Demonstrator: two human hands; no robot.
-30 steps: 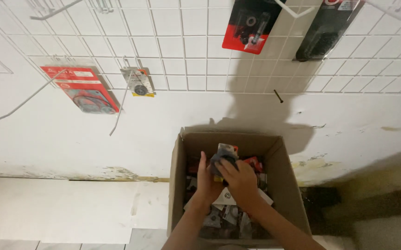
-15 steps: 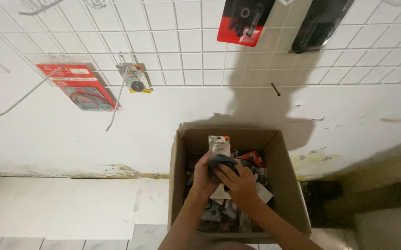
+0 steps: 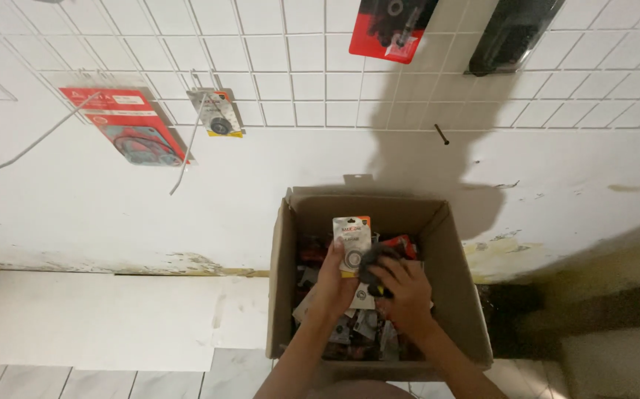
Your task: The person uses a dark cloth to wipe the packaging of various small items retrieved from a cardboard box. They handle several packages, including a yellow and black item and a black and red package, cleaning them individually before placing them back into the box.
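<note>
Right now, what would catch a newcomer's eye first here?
The open cardboard box on the floor by the wall, crammed with small packets. Over it, the left hand lifts a small carded packet, the right hand beside it. Above, red packets hang on a white wire grid.

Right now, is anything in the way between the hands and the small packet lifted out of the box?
Nothing visible is. The left hand already holds the small carded packet upright above the open cardboard box. The right hand rests beside it on the dark packets in the box.
</note>
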